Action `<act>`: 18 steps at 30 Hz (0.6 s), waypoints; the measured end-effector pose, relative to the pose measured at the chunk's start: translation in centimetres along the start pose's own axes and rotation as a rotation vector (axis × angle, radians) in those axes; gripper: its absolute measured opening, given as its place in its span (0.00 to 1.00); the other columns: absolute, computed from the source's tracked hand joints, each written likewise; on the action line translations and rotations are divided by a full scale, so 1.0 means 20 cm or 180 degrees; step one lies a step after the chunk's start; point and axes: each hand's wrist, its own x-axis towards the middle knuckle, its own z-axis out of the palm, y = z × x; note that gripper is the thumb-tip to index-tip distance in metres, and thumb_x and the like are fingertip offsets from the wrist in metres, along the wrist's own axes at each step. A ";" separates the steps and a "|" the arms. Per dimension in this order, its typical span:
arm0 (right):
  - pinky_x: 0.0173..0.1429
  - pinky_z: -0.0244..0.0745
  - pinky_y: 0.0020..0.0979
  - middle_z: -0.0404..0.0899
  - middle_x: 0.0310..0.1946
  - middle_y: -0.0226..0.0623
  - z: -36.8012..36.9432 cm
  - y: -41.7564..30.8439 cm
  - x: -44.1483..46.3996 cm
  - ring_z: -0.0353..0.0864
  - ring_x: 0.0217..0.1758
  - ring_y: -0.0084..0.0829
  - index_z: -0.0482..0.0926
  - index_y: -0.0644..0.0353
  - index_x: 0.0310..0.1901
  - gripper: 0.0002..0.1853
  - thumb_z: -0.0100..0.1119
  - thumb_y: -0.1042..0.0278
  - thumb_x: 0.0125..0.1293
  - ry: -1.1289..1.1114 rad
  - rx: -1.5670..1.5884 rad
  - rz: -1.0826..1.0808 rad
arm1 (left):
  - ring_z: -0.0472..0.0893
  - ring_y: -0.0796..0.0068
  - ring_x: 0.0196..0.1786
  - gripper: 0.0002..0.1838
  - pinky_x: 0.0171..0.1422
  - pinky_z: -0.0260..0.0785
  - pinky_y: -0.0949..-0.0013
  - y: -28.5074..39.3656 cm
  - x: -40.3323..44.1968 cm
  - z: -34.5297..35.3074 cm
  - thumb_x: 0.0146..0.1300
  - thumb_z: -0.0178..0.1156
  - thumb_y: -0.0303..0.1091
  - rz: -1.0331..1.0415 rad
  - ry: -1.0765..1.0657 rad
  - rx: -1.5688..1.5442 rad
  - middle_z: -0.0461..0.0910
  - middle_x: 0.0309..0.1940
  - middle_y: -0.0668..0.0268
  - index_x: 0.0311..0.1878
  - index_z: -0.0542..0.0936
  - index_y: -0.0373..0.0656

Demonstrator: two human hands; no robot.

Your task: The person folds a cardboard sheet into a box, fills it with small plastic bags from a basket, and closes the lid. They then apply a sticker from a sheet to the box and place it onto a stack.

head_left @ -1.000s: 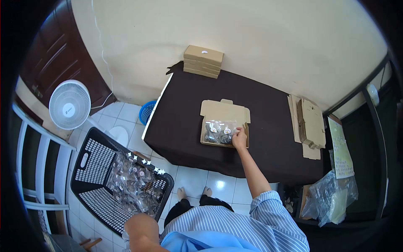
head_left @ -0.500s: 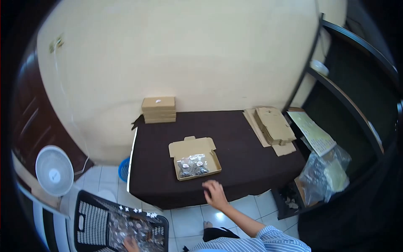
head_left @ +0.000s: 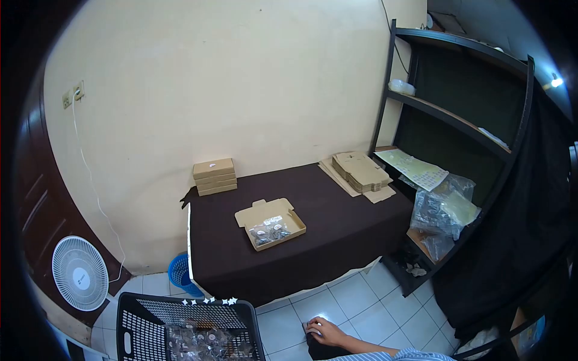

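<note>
My right hand [head_left: 325, 331] hangs low over the floor, right of the basket and in front of the table. Its fingers are loosely bent and apart, with nothing visible in them. My left hand is out of the picture. A black plastic basket [head_left: 127, 322] at the lower left holds many clear bags [head_left: 201, 343] of small parts. On the table [head_left: 265, 277] lies an open cardboard box [head_left: 296, 225], its lid folded back. Inside it are two clear bags [head_left: 269, 233] with dark contents and round white labels.
Closed boxes [head_left: 215, 176] are stacked at the table's back left, flattened cardboard boxes [head_left: 362, 171] at its back right. A shelf rack [head_left: 451, 114] with plastic bags [head_left: 442, 210] stands right. At left are a white fan [head_left: 80, 274] and a blue bin [head_left: 180, 274].
My right hand has come down from the table's front edge to above the floor. My left hand, earlier among the bags in the basket, has gone out of sight. The view has shifted.
</note>
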 end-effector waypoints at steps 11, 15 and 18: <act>0.54 0.71 0.36 0.70 0.46 0.40 0.02 -0.10 -0.14 0.73 0.51 0.40 0.76 0.59 0.42 0.11 0.53 0.73 0.56 0.0378 -0.0180 0.0050 | 0.71 0.48 0.52 0.20 0.56 0.63 0.52 0.03 0.08 0.09 0.58 0.54 0.45 0.0292 -0.0795 0.0115 0.72 0.49 0.49 0.49 0.71 0.40; 0.54 0.71 0.36 0.70 0.47 0.40 0.02 -0.13 -0.12 0.73 0.51 0.40 0.76 0.59 0.43 0.12 0.53 0.73 0.56 0.0333 -0.0047 0.0149 | 0.73 0.48 0.49 0.18 0.53 0.65 0.52 0.10 0.15 0.14 0.59 0.53 0.42 0.0343 -0.1125 0.0183 0.74 0.45 0.48 0.46 0.73 0.38; 0.54 0.71 0.36 0.70 0.47 0.41 0.01 -0.12 -0.10 0.73 0.51 0.41 0.76 0.58 0.43 0.12 0.54 0.73 0.55 0.0226 -0.0060 0.0061 | 0.75 0.48 0.47 0.17 0.52 0.66 0.53 0.14 0.10 0.16 0.59 0.53 0.40 0.0254 -0.1425 0.0230 0.75 0.43 0.47 0.43 0.74 0.36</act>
